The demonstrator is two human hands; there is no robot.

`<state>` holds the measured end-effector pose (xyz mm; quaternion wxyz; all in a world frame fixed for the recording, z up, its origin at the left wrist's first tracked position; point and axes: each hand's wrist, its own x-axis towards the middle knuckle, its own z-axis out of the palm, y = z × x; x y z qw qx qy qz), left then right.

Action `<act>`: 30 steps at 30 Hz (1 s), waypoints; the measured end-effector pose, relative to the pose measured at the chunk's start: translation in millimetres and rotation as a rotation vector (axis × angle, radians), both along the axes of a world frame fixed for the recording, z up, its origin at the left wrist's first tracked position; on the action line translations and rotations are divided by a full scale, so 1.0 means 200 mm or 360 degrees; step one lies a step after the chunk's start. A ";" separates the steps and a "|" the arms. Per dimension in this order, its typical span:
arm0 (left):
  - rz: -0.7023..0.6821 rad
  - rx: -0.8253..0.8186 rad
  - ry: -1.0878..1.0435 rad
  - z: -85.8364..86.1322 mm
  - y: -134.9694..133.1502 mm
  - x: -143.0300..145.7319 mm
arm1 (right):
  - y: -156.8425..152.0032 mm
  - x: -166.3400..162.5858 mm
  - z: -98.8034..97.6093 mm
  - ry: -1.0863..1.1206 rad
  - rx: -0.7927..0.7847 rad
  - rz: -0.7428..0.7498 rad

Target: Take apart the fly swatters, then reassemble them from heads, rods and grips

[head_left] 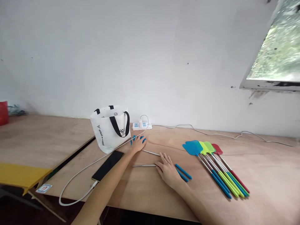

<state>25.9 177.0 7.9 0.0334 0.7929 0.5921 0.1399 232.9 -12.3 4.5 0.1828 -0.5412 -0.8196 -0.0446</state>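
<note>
My left hand [138,145] lies over the blue head of a fly swatter [132,139], fingers spread with blue showing between them. The swatter's thin metal shaft runs from there towards my right hand [167,171]. That hand rests palm down with fingers apart, across the shaft and a second metal rod [142,165] that shows no head. Two blue handles [183,171] stick out beyond it; the hand hides how they join the rods. To the right lies a fanned row of several fly swatters [212,165] with blue, yellow-green and red heads, handles towards me.
A white bag [110,128] with black handles stands at the back left. Before it lies a phone [107,165] on a white cable [77,171]. A power strip [142,126] sits against the wall. The wooden table's front edge [150,212] is near me.
</note>
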 end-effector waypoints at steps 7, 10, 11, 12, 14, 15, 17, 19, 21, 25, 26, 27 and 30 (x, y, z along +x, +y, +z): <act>-0.0023 -0.0008 -0.0002 0.04 -0.20 -0.06 | 0.02 0.06 0.06 0.0165 -0.0098 0.0140; -0.0028 -0.0003 0.0019 0.05 -0.28 -0.08 | -0.01 0.08 0.05 0.0235 -0.0088 0.0229; -0.0022 0.0001 0.0018 0.06 -0.31 -0.08 | -0.03 0.08 0.04 0.0258 -0.0079 0.0261; -0.0011 0.0006 0.0014 0.07 -0.34 -0.07 | -0.04 0.07 0.03 0.0278 -0.0069 0.0290; -0.0004 0.0020 -0.0012 0.08 -0.44 -0.04 | -0.08 0.06 0.02 0.0300 -0.0038 0.0323; -0.0034 0.0024 -0.0055 0.08 -0.50 -0.02 | -0.09 0.06 0.02 0.0298 -0.0017 0.0321; -0.0231 0.0011 -0.0274 0.08 -0.65 0.04 | -0.12 0.06 0.02 0.0286 0.0041 0.0299; -0.0484 -0.0061 -0.0494 0.06 -0.80 0.09 | -0.15 0.08 0.01 0.0267 0.0152 0.0215; -0.0575 -0.0086 -0.0492 0.05 -0.91 0.12 | -0.19 0.13 -0.02 0.0247 0.0319 0.0024; -0.0493 -0.0107 -0.0530 0.04 -0.99 0.14 | -0.26 0.29 -0.12 0.0171 0.0563 -0.0422; -0.0475 -0.0107 -0.0548 0.04 -0.99 0.14 | -0.27 0.32 -0.14 0.0154 0.0561 -0.0474; -0.0459 -0.0104 -0.0567 0.04 -0.99 0.13 | -0.29 0.35 -0.16 0.0145 0.0540 -0.0500; -0.0457 -0.0088 -0.0633 0.04 -1.00 0.13 | -0.31 0.40 -0.19 0.0193 0.0445 -0.0499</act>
